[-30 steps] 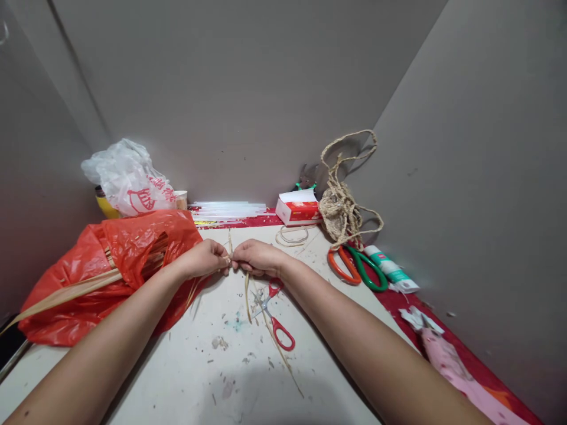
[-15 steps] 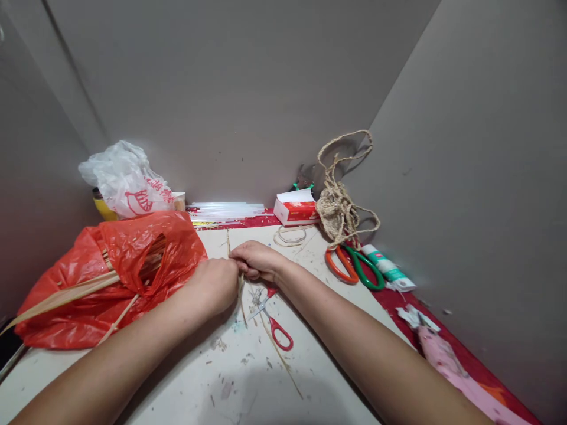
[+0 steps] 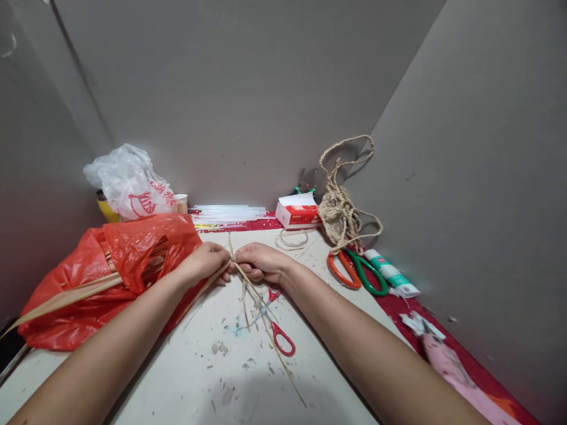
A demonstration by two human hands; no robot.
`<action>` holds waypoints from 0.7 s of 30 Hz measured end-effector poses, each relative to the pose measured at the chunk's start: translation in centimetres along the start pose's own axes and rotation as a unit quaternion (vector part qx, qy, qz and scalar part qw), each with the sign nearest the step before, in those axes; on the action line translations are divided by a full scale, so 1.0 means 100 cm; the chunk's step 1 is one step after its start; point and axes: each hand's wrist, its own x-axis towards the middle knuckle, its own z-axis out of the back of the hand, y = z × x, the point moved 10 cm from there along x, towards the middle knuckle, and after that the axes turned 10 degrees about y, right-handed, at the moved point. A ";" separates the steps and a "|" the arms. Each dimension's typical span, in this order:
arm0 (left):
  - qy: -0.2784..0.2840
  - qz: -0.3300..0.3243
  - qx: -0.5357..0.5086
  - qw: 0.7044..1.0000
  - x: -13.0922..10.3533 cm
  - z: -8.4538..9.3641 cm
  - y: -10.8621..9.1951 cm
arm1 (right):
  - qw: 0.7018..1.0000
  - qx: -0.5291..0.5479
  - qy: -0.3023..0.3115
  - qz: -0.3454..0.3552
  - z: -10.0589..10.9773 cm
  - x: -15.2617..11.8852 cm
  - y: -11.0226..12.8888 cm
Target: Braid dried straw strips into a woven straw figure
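Observation:
Several thin straw strands [image 3: 253,284] meet between my two hands over the table's middle. My left hand [image 3: 207,261] pinches them from the left, fingertips close to those of the other hand. From the right, my right hand [image 3: 261,261] is closed on the same strands near where they cross. One end points up past the fingers; the longer ends trail down and fan out toward the front. Under the trailing strands, small red-handled scissors [image 3: 282,339] lie partly opened on the white table [image 3: 186,378]. The exact crossing of the strands is partly hidden by my fingers.
On the left lies a red plastic bag [image 3: 75,283] with straw sticking out, a white bag [image 3: 128,177] behind it. Clear sticks [image 3: 228,212], a red-and-white box [image 3: 297,211] and coiled straw rope [image 3: 341,212] line the back. Orange-and-green handles [image 3: 363,274] and a glue tube [image 3: 390,271] sit right.
My left hand has turned and shifted slightly up and left, so its pinching fingers show. More strands now spread below the hands, one of them toward the lower left.

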 end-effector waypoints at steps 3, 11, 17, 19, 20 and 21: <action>0.069 0.044 -0.118 0.990 0.008 -0.024 0.021 | 1.000 -0.026 -0.008 -0.007 0.004 0.000 -0.002; 0.055 0.045 -0.080 0.994 0.007 -0.016 0.021 | 0.981 -0.187 -0.050 -0.024 0.006 -0.008 0.009; 0.053 0.048 -0.036 0.997 0.007 -0.017 0.020 | 0.917 -0.370 -0.145 -0.032 0.008 -0.018 0.023; 0.064 0.042 -0.046 0.996 0.008 -0.019 0.020 | 0.889 -0.426 -0.163 -0.031 0.008 -0.020 0.028; 0.064 0.039 -0.049 0.996 0.008 -0.020 0.020 | 0.874 -0.454 -0.169 -0.032 0.008 -0.022 0.030; 0.060 0.038 -0.049 0.996 0.008 -0.019 0.021 | 0.861 -0.476 -0.173 -0.035 0.009 -0.023 0.032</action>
